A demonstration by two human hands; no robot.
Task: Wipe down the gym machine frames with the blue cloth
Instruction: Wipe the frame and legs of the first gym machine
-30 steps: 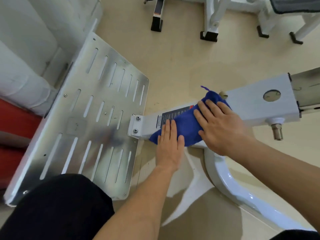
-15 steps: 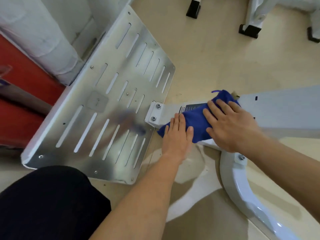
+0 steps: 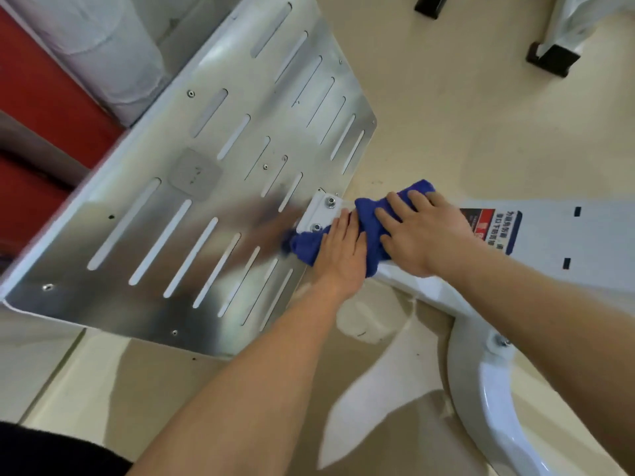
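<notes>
You are pressing the blue cloth [image 3: 369, 231] onto the top of the white frame beam [image 3: 567, 238], right at the end where the beam is meeting its bolted bracket [image 3: 321, 213]. The cloth is lying bunched and crumpled, with one end spilling off the near side of the bracket toward the slotted metal footplate [image 3: 206, 207] and the other end peeking out beyond your right fingertips.

Your left hand [image 3: 343, 250] is lying flat on the near part of the cloth, fingers straight and held together, tips reaching almost to the bracket's two bolts; its grip is wide, pinching nothing. Your right hand [image 3: 424, 231] is resting on the far part of the cloth, just beside the left, fingers straight and slightly fanned; its grip is wide too, the palm bearing down rather than curling around the fabric.

A red and blue warning label [image 3: 493, 228] is showing on the beam just behind your right wrist. A curved white leg [image 3: 488, 400] is running down from the beam to the beige floor [image 3: 446, 108]. Red pads [image 3: 37, 97] and a white padded roll [image 3: 103, 46] are sitting beyond the footplate at the upper left, and a black foot [image 3: 553, 60] of another machine is standing on the floor at the upper right.
</notes>
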